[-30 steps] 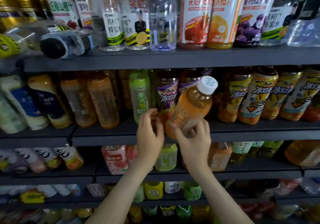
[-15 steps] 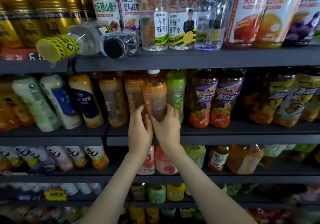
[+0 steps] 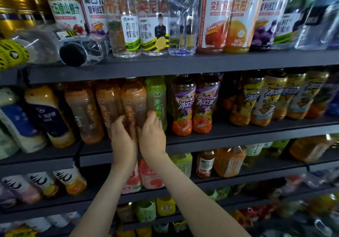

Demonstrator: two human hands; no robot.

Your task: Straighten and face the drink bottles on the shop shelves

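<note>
- Just left of the green bottle, the orange bottle now stands upright, no longer tilted out.
- Curled round its lower sides, the left hand and right hand clasp it; label facing probably remains.

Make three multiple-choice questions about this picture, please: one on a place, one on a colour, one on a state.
1. The held orange bottle is on which shelf, counted from the top of the picture?
A. first
B. second
C. fourth

2. Which colour is the bottle next to it on the right?
A. green
B. blue
C. black

3. How is the black-capped bottle placed on the top shelf?
A. standing upright
B. lying on its side
C. upside down

Answers:
1 B: it is in the row on the second shelf.
2 A: the green bottle is its right neighbour.
3 B: its cap points toward the camera and its body lies along the shelf.
</note>
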